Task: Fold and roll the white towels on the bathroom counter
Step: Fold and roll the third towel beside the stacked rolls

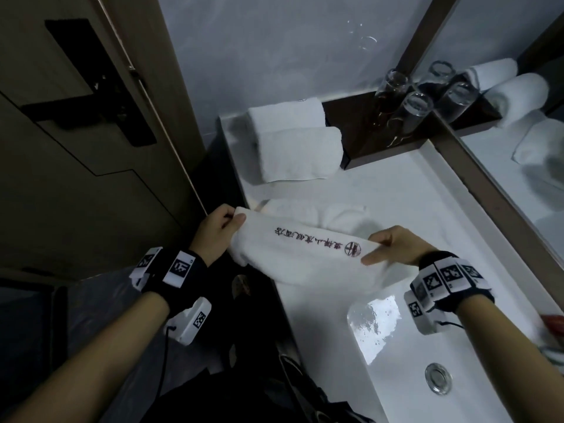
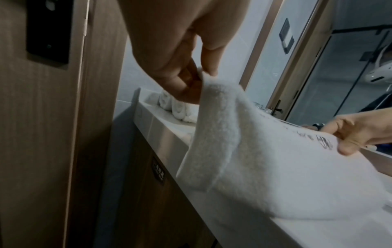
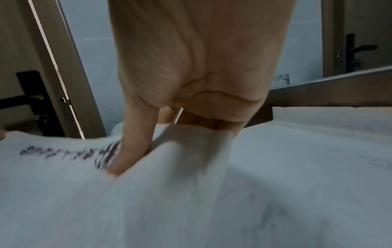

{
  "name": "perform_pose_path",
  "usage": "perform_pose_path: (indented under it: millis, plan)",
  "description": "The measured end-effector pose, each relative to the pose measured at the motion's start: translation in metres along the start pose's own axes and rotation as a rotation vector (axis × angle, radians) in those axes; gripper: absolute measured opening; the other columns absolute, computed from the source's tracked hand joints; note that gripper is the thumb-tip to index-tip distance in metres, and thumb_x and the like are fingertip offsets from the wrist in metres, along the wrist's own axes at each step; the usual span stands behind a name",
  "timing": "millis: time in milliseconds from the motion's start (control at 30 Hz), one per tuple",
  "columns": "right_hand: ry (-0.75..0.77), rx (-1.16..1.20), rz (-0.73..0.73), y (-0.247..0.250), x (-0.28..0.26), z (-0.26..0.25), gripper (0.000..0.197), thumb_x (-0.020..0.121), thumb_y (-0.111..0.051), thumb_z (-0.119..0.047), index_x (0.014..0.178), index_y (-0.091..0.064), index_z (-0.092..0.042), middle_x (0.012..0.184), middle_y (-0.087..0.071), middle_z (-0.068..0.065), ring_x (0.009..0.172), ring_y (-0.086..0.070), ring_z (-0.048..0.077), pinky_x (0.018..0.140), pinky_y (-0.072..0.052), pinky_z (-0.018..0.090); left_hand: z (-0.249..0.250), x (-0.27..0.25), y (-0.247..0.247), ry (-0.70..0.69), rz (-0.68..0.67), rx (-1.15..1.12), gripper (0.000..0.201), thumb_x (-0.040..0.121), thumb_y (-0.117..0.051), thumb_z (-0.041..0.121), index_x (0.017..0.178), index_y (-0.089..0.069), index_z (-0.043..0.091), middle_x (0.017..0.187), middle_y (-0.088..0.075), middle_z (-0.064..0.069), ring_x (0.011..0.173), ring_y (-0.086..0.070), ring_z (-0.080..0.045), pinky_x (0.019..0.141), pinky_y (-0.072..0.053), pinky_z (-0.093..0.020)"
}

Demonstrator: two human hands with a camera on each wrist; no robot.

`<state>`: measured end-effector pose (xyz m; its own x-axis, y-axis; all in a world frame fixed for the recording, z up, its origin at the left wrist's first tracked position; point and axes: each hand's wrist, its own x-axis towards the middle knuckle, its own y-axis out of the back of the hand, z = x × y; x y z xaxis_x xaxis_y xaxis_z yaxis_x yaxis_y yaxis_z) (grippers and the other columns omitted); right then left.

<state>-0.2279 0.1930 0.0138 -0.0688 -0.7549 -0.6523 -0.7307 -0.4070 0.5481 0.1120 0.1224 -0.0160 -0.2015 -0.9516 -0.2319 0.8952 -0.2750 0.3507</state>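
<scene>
Two hands hold one white towel (image 1: 305,257) stretched between them, over the front edge of the bathroom counter (image 1: 406,209). The left hand (image 1: 213,236) pinches the towel's left end between thumb and curled fingers; the right hand (image 1: 393,245) pinches the right end the same way, thumb on top, just beside the round red emblem printed there. The towel's long axis runs left to right and a little toward the person at the right hand — the line of dark red characters follows that axis, upside down from where the person stands. The lower part of the towel sags onto the counter beside the basin (image 1: 396,346), and the left end hangs off the counter edge.

Counted, there are two rolled towels (image 1: 293,138) at the back left corner of the counter, lying side by side and touching, their long axes roughly parallel to the held towel. One more loose, crumpled towel (image 1: 338,215) lies on the counter just behind the held one. Two upturned drinking glasses (image 1: 406,99) stand on a dark wooden ledge (image 1: 360,135) beside the rolls — the mirror (image 1: 503,166) along the right repeats both glasses and rolls. One drain (image 1: 438,377) sits in the basin.
</scene>
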Motion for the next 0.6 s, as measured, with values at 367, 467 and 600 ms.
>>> perform_pose_path:
  millis: [367,467,600]
  plan:
    - [-0.007,0.029,0.360,0.011,0.080,-0.009,0.015,0.072,-0.077,-0.024,0.083,-0.069,-0.017,0.075,-0.060,0.008,0.085,-0.056,0.026,0.077,-0.043,0.032,-0.002,0.067,-0.018,0.092,-0.010,0.449,0.017,0.093,-0.047,0.018,0.096,-0.047,0.001,0.093,-0.059,-0.025,0.089,-0.057,-0.037,0.079,-0.048,-0.043]
    - [0.006,0.031,0.418,0.007,0.093,-0.007,0.033,0.070,-0.078,-0.016,0.101,-0.068,-0.014,0.100,-0.060,0.009,0.101,-0.055,0.026,0.088,-0.041,0.031,-0.004,0.077,-0.028,0.089,-0.029,0.649,0.025,0.089,-0.047,0.007,0.111,-0.044,-0.005,0.116,-0.051,-0.028,0.107,-0.049,-0.039,0.091,-0.040,-0.044]
    - [0.067,0.043,0.362,0.004,0.097,-0.006,0.065,0.063,-0.084,-0.012,0.121,-0.056,-0.015,0.118,-0.049,0.008,0.116,-0.042,0.025,0.102,-0.035,0.031,-0.001,0.085,-0.048,-0.125,-0.044,0.745,0.045,0.078,-0.054,-0.001,0.122,-0.044,-0.002,0.129,-0.041,-0.024,0.119,-0.039,-0.037,0.103,-0.030,-0.038]
